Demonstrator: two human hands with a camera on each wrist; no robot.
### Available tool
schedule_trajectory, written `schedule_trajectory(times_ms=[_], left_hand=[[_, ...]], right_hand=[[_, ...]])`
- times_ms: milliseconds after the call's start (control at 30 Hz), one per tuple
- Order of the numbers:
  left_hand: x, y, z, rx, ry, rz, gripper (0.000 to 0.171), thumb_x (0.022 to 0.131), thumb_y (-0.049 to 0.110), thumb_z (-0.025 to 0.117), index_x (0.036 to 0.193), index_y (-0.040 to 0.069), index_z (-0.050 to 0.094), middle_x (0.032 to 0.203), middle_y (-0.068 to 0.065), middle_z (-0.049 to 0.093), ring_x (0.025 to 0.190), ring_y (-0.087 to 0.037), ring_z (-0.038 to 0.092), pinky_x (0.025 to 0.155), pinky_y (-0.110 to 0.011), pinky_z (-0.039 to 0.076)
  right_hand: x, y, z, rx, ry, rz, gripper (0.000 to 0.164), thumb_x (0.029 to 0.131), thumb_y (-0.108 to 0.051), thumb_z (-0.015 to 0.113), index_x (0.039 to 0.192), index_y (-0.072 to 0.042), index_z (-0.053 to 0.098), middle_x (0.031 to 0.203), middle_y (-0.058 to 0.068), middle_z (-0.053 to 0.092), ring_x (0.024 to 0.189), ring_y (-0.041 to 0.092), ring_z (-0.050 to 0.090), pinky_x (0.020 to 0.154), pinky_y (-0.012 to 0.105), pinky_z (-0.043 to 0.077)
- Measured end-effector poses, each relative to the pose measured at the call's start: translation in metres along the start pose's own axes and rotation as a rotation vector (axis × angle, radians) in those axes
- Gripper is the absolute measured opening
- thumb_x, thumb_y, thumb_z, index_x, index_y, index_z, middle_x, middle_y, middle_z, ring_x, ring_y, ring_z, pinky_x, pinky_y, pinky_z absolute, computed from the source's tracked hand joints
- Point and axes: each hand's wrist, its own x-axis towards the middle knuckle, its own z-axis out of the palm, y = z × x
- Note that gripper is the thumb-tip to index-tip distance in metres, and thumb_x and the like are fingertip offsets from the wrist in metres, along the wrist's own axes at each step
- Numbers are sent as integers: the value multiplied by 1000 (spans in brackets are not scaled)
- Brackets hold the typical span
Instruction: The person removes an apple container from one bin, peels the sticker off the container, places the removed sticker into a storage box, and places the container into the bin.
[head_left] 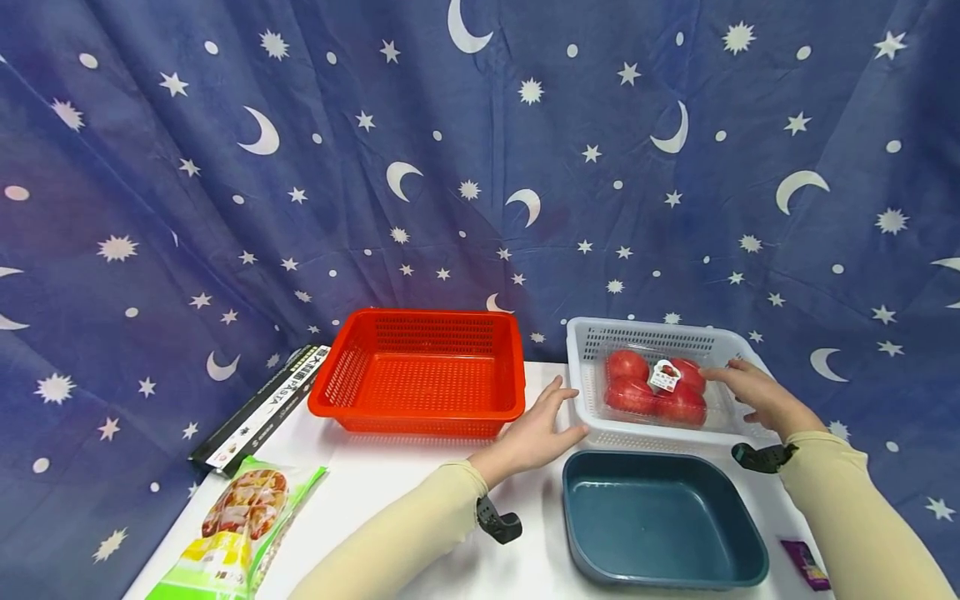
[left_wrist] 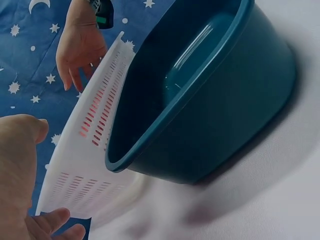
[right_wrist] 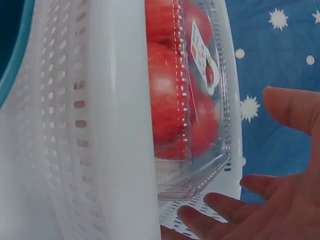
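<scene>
A clear plastic pack of tomatoes point(head_left: 632, 395) with a white label lies inside the white basket point(head_left: 592, 425). My left hand point(head_left: 528, 435) is at the basket's left side, its fingers spread and holding nothing. In the left wrist view, the fingertips point(left_wrist: 60, 218) are close to the basket's end wall; whether they touch it I cannot tell. Over the basket's right end is my right hand point(head_left: 761, 396), fingers extended beside the pack. The right wrist view shows the right hand point(right_wrist: 280, 190) with loose, parted fingers and nothing in its grasp.
A dark teal tub point(head_left: 660, 521) stands in front of the white basket. To the left are a red basket point(head_left: 420, 423), a long black-and-white pasta box point(head_left: 262, 408) and a green-and-white food bag point(head_left: 240, 529). A small purple packet point(head_left: 806, 564) lies at the right.
</scene>
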Motion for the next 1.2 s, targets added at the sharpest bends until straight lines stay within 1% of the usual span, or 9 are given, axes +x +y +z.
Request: schedule_trajectory(times_ms=[233, 300, 467, 600, 733, 900, 1000, 1067, 1200], left_hand=[[8, -3, 9, -82, 16, -17, 57, 97, 47, 64, 144, 19, 49, 170, 0, 19, 130, -23, 57, 102, -39, 50], [10, -4, 10, -104, 13, -18, 55, 97, 47, 65, 142, 20, 50, 171, 1, 17, 130, -24, 57, 100, -36, 51], [15, -4, 12, -143, -9, -8, 53, 97, 47, 66, 139, 20, 50, 171, 3, 12, 131, -24, 56, 101, -34, 51], [18, -4, 13, -132, -13, -3, 51, 97, 48, 65, 136, 20, 50, 172, 3, 11, 130, -20, 57, 102, -35, 50], [20, -6, 17, -121, -21, -8, 49, 97, 48, 65, 134, 21, 50, 172, 4, 10, 129, -17, 57, 103, -35, 49], [22, -9, 21, -144, -18, -18, 46, 98, 44, 67, 133, 21, 49, 171, 4, 12, 130, -18, 57, 104, -32, 49], [24, -10, 23, -165, -11, -21, 43, 98, 42, 68, 130, 21, 49, 171, 5, 13, 128, -16, 58, 102, -29, 49], [25, -10, 24, -183, -8, -21, 40, 97, 42, 69, 127, 23, 49, 171, 5, 14, 126, -15, 59, 101, -27, 50], [28, -10, 28, -257, -1, -22, 42, 96, 40, 72, 125, 20, 50, 171, 6, 14, 123, -16, 60, 97, -24, 51]], right_hand=[[8, 3, -3, 43, -39, 38, 106, 102, -55, 51, 154, 3, -21, 158, 41, -15, 140, 68, 6, 105, 77, 29], [10, 4, -3, 54, -57, 41, 104, 102, -54, 50, 155, 3, -18, 158, 40, -13, 140, 67, 8, 106, 76, 30], [14, 6, -3, 88, -87, 54, 98, 103, -52, 49, 157, 8, -6, 159, 40, -5, 139, 65, 13, 105, 73, 36], [17, 9, -4, 106, -89, 66, 99, 102, -51, 49, 156, 10, -6, 158, 41, -2, 140, 63, 16, 104, 71, 38], [18, 10, -5, 91, -89, 84, 103, 101, -54, 51, 155, 11, -7, 157, 42, 0, 138, 63, 20, 104, 69, 40], [19, 10, -5, 81, -87, 109, 105, 100, -58, 51, 155, 11, -4, 153, 42, 15, 134, 58, 32, 101, 61, 47], [21, 10, -6, 68, -82, 122, 104, 99, -60, 51, 155, 11, 1, 144, 40, 28, 125, 51, 44, 94, 53, 54], [21, 10, -6, 60, -78, 129, 103, 98, -60, 52, 155, 10, 3, 138, 38, 35, 118, 47, 49, 89, 46, 57], [21, 9, -5, 61, -68, 145, 104, 97, -60, 56, 155, 9, 5, 133, 35, 39, 113, 41, 49, 83, 38, 57]])
